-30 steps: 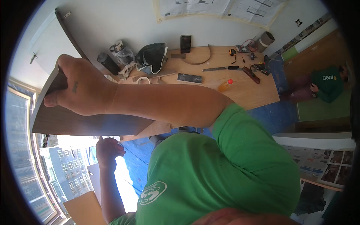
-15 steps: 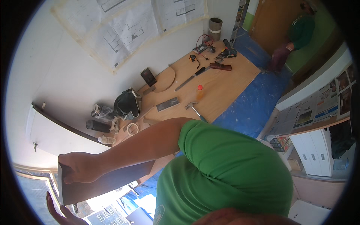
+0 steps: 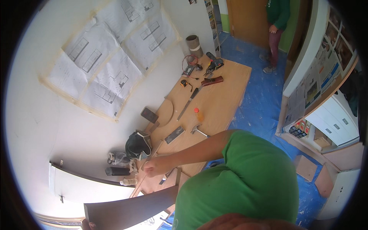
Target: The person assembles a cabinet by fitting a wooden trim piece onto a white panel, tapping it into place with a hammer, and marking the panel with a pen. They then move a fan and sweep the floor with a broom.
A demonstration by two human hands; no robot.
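A long dark board (image 3: 130,210) slants across the lower left, just in front of my body. My left hand (image 3: 89,224) grips its far left end from below; only some fingers show past the edge. Across my front reaches my right arm in a green sleeve. My right hand (image 3: 153,168) is down at the left part of the wooden table, its fingers curled at a pale ring (image 3: 143,165) that they mostly cover. Close by are a small pale bottle (image 3: 128,182), a dark cylindrical bottle (image 3: 117,171) and a dark bag (image 3: 138,145).
On the wooden table (image 3: 226,96) lie a hammer (image 3: 199,131), a grey block (image 3: 174,135), a small orange-liquid bottle (image 3: 198,115), a handsaw (image 3: 188,103), a tape measure (image 3: 185,83) and a drill (image 3: 213,63). Blue sheeting (image 3: 255,96) covers the floor. Another person (image 3: 274,34) stands at the back.
My right hand has let go of the board and moved right to the ring on the table. My left hand, open before, now holds the board's end. The view has turned.
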